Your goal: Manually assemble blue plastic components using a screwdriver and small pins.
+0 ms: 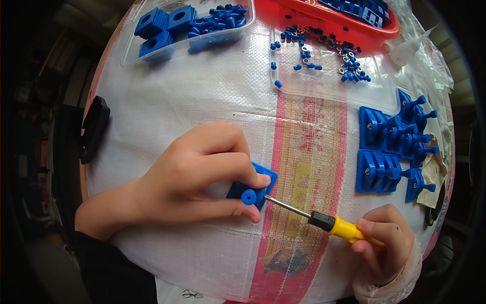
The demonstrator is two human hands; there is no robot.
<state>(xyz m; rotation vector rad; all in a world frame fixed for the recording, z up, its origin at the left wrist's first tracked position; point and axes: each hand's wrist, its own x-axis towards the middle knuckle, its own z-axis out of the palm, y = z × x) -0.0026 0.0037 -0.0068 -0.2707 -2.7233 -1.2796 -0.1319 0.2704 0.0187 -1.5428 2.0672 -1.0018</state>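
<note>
On open sheeting (pixel 167 99), left fingers (pixel 228 169) around bracket (pixel 258 196); nearer edge (pixel 431 245), right fingers (pixel 377 230) around screwdriver (pixel 322 221).

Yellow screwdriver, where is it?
In the head view, the yellow screwdriver is right of centre, in the right grip, its tip at the blue piece.

The slim screwdriver (pixel 320 220) has a silver metal shaft (pixel 288 206) and a yellow-and-black handle (pixel 347 229). The square-based plastic part (pixel 271 178) is blue, matching the knobbed plastic assemblies (pixel 372 129). White woven plastic sheeting (pixel 177 101) carries a tan-yellow band (pixel 288 152) edged in pink.
</note>
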